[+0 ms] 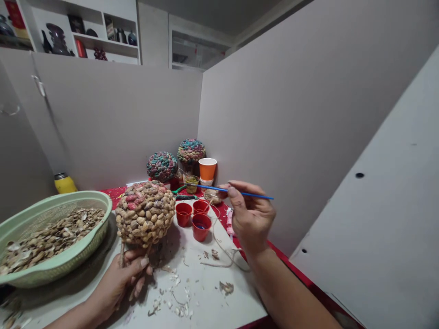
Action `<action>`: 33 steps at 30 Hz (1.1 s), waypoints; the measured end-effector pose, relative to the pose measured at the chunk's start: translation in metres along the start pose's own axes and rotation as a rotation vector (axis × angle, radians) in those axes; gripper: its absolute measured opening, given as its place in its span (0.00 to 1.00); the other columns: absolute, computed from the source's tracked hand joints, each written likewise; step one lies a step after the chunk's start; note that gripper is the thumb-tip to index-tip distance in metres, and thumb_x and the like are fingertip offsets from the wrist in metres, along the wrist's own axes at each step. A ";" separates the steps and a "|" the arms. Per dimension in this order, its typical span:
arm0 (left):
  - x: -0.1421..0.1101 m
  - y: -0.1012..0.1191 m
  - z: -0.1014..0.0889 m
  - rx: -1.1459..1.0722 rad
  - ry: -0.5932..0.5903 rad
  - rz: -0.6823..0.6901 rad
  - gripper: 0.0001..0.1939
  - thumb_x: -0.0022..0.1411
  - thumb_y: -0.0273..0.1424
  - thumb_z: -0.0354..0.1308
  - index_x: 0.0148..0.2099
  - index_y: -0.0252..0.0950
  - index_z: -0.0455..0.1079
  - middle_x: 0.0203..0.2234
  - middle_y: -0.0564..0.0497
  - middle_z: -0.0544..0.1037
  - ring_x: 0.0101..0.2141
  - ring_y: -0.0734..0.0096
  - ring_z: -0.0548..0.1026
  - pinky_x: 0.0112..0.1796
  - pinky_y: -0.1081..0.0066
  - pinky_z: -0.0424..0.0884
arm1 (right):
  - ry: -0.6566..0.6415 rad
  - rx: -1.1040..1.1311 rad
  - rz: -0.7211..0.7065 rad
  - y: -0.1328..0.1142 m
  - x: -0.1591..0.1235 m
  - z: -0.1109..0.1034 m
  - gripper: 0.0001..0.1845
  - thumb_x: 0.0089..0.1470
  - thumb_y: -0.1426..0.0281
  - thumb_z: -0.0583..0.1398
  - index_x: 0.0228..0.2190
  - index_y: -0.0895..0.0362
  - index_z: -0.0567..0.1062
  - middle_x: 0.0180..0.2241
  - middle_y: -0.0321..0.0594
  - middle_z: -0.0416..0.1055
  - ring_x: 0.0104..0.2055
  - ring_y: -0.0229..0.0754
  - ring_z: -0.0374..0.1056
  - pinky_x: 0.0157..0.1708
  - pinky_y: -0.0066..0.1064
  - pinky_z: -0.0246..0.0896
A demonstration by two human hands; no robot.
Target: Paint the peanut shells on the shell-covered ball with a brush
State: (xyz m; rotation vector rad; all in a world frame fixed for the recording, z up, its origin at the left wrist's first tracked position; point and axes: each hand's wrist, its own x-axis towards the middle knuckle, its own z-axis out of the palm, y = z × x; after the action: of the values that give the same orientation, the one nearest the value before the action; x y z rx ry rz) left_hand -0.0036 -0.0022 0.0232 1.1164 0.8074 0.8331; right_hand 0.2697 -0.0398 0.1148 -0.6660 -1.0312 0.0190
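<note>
Two hands were busy. The left hand (132,272) had its fingers curled about the legs beneath the peanut ball (146,219), which sat tilted just above them. The right hand (254,217), raised, pinched a brush (216,188) between thumb and fingers, its tip pointing left towards the ball but apart from it. A few shells on top were red and most were bare, so the step in hand looked like colouring, at an early stage. The next move seemed to call for a steady left grip and a light touch of the tip to a bare shell, or a dip first; whether the tip was loaded could not be told.

Scraps (226,288) littered the worktop (206,297) right of the left fingers. A basket (99,198) of shells (72,230) hemmed in that hand on its left. Between the hands, beyond the left fingers, the red cups (201,230) stood close together, one with dark blue liquid; a low sweep of the brush might have knocked them. Cord (217,263) trailed left of the right wrist, a likely snag. Farther off, past both hands' fingers, were an orange cup (207,171) and two coloured balls (162,166), near the partition (137,109).
</note>
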 end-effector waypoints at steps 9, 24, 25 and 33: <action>0.000 0.002 0.005 -0.026 0.035 0.003 0.24 0.43 0.45 0.78 0.31 0.30 0.77 0.21 0.51 0.81 0.11 0.84 0.66 0.12 0.82 0.59 | -0.262 -0.521 0.021 0.023 0.036 -0.042 0.13 0.59 0.61 0.62 0.38 0.57 0.80 0.35 0.42 0.81 0.30 0.39 0.76 0.33 0.32 0.74; -0.001 0.001 0.005 -0.035 0.008 0.000 0.25 0.42 0.47 0.78 0.29 0.31 0.76 0.20 0.51 0.80 0.11 0.84 0.66 0.12 0.83 0.59 | -0.671 -0.868 0.151 0.094 0.018 -0.043 0.07 0.55 0.66 0.62 0.33 0.52 0.82 0.30 0.43 0.82 0.33 0.49 0.77 0.34 0.36 0.66; 0.000 0.000 0.004 -0.038 -0.001 0.004 0.24 0.43 0.47 0.78 0.28 0.31 0.76 0.20 0.50 0.80 0.11 0.84 0.66 0.11 0.83 0.59 | -0.684 -0.882 0.160 0.096 0.017 -0.043 0.07 0.55 0.67 0.62 0.33 0.52 0.82 0.30 0.43 0.82 0.33 0.50 0.77 0.34 0.36 0.66; 0.001 -0.007 0.000 -0.023 -0.001 0.013 0.24 0.45 0.47 0.76 0.29 0.31 0.76 0.20 0.50 0.80 0.10 0.85 0.65 0.11 0.83 0.59 | -0.775 -0.859 0.288 0.115 0.016 -0.047 0.10 0.63 0.65 0.62 0.44 0.56 0.78 0.43 0.43 0.78 0.42 0.45 0.75 0.45 0.43 0.72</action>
State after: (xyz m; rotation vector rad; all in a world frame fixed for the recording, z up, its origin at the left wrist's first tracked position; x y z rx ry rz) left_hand -0.0022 -0.0030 0.0160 1.1030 0.7889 0.8501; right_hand 0.3489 0.0335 0.0518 -1.6696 -1.6916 0.0943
